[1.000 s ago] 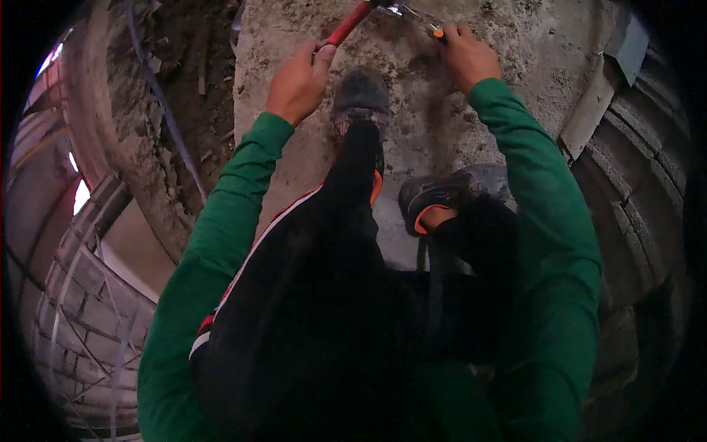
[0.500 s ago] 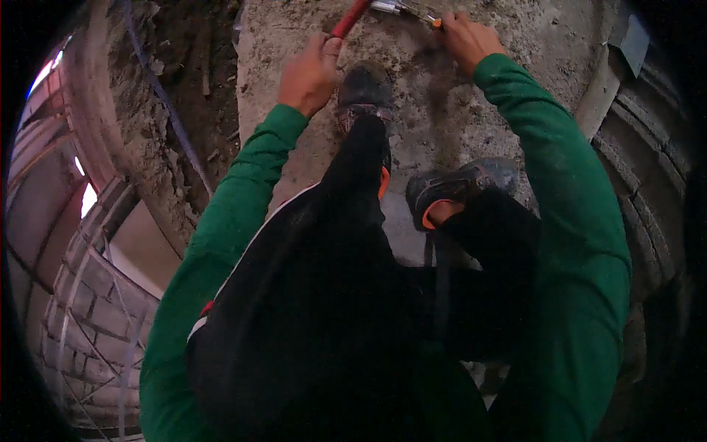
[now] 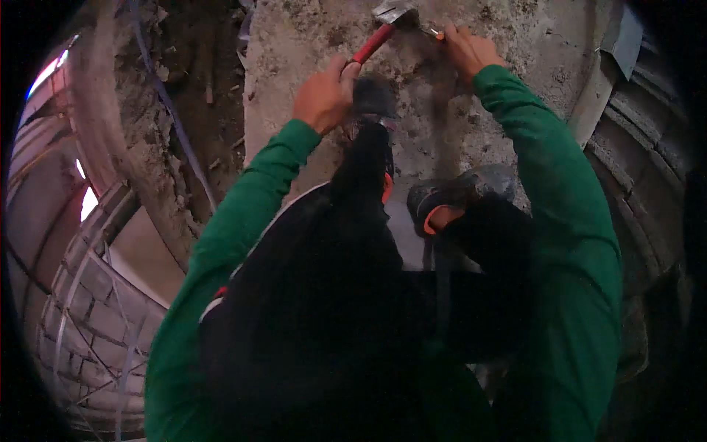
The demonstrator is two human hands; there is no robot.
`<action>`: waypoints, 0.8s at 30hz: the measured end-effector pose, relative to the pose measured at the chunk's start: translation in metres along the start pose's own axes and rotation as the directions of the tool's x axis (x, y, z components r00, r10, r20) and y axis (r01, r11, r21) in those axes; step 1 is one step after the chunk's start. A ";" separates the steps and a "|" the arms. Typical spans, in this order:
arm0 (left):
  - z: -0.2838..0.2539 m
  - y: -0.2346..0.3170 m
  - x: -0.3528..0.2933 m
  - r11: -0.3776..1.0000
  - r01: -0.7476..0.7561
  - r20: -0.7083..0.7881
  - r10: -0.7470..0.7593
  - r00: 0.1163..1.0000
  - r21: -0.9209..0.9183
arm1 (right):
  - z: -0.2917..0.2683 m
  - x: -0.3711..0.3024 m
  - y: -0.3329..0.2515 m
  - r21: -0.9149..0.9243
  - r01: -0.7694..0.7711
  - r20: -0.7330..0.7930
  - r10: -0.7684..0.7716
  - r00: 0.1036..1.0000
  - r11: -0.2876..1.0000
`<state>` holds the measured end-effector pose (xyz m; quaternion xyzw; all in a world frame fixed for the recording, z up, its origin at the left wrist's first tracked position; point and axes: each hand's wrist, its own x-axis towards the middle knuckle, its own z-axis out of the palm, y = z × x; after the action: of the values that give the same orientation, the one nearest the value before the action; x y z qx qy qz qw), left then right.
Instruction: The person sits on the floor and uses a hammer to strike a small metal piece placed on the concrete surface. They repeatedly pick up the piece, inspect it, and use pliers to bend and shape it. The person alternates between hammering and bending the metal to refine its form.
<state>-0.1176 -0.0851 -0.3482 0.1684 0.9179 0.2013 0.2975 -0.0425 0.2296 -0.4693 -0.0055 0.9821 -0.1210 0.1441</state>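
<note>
My left hand (image 3: 324,97) is closed around the lower end of a red-handled tool (image 3: 373,43). Its silvery metal head (image 3: 395,12) lies at the top edge of the view, partly cut off, so I cannot tell its exact kind. To the right, my right hand (image 3: 471,54) grips a small orange-handled tool (image 3: 440,35). A thin metal shaft points left from it, toward the red tool's head; what lies at its tip is unclear. Both tools are over a rough, dusty concrete surface (image 3: 294,37).
My dark shoes (image 3: 374,97) rest on the concrete below my hands. A bluish strip (image 3: 166,103) runs along a dirt-filled trench (image 3: 202,66) at the left. Farther left is a block wall (image 3: 96,317). A grey slab piece (image 3: 626,46) and stacked ridged pieces (image 3: 637,177) line the right.
The red-handled tool has come lower and a little right in the view, so more of its head shows. My left hand moved down and right; my right hand stays nearly in place.
</note>
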 end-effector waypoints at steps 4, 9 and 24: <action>-0.007 -0.008 -0.023 0.991 0.120 -0.172 -0.130 0.976 -0.064 | -0.005 0.006 -0.015 0.049 -0.095 0.040 0.093 0.995 0.994; -0.021 -0.046 -0.029 0.962 0.270 -0.292 -0.247 0.924 0.040 | -0.035 -0.023 -0.035 0.169 -0.160 -0.001 0.162 0.987 0.973; 0.014 -0.064 -0.027 0.936 0.264 -0.226 -0.316 0.921 -0.232 | -0.077 -0.075 0.055 0.399 -0.283 0.464 0.074 0.883 0.872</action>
<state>-0.1003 -0.1480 -0.3757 -0.0281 0.9392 0.2652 0.2163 0.0084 0.3049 -0.3895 0.0948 0.8649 -0.3290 0.3671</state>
